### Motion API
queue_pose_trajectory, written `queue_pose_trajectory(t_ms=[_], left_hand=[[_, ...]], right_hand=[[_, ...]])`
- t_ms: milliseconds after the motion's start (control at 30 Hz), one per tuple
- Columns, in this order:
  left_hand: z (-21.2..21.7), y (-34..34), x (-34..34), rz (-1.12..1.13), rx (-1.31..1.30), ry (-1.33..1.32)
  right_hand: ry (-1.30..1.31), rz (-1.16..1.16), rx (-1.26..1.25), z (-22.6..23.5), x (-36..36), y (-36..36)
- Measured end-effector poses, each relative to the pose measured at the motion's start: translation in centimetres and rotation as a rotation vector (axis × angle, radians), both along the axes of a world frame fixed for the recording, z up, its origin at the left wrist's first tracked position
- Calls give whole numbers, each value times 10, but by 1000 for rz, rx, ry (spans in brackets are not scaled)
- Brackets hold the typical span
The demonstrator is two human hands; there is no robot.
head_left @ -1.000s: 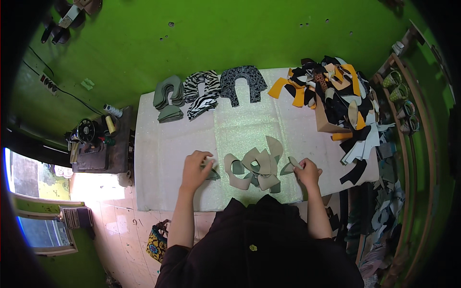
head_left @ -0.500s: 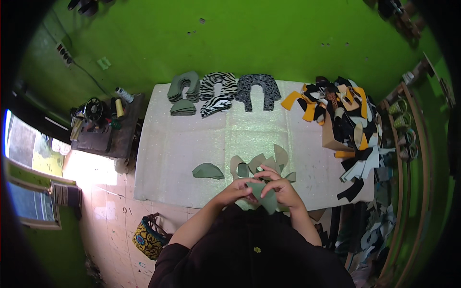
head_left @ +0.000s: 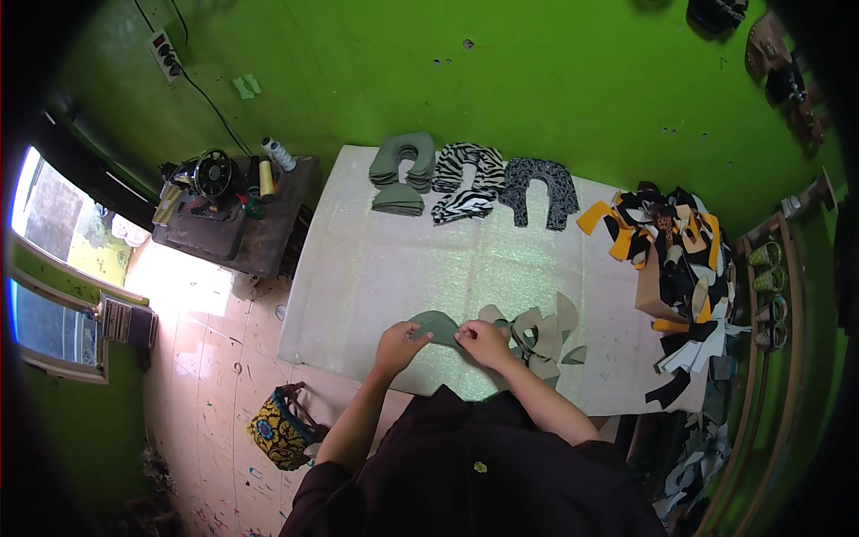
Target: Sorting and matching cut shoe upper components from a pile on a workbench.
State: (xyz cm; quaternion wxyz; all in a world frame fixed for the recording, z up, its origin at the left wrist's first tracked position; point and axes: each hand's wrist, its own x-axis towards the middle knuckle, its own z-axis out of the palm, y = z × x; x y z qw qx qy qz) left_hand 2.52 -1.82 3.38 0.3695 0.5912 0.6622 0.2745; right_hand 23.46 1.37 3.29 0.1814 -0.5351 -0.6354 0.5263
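Observation:
A green half-moon cut piece (head_left: 436, 326) lies low over the near edge of the table, with both hands at it. My left hand (head_left: 398, 348) is closed on its left end, thumb on top. My right hand (head_left: 484, 344) pinches its right tip. Whether other pieces lie under it, I cannot tell. Right beside my right hand is a loose heap of green and beige curved pieces (head_left: 564, 315), partly covered by that hand.
At the table's (head_left: 358, 268) back stand stacks of green U-shaped pieces (head_left: 400, 154), zebra-striped pieces (head_left: 467, 208) and grey-black patterned pieces (head_left: 540, 190). A box of scraps (head_left: 660, 279) overflows at the right. A sewing machine (head_left: 213, 174) is at left, a patterned bag (head_left: 279, 430) below.
My hands have moved from in front of my chest, where they held a green piece upright, to the half-moon piece on the table's near side. The whole view has shifted.

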Motion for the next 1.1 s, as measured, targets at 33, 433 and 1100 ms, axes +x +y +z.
queue_pose_trajectory(t_ms=[33, 433, 1100], left_hand=[[-2, 3, -6, 11, -38, 13], [-1, 43, -15, -555, 161, 466], [-1, 54, -38, -677, 179, 224]], right_hand=[[-160, 55, 145, -1, -7, 4], [-583, 274, 384, 5, -41, 7], [-389, 176, 337, -1, -15, 10]])
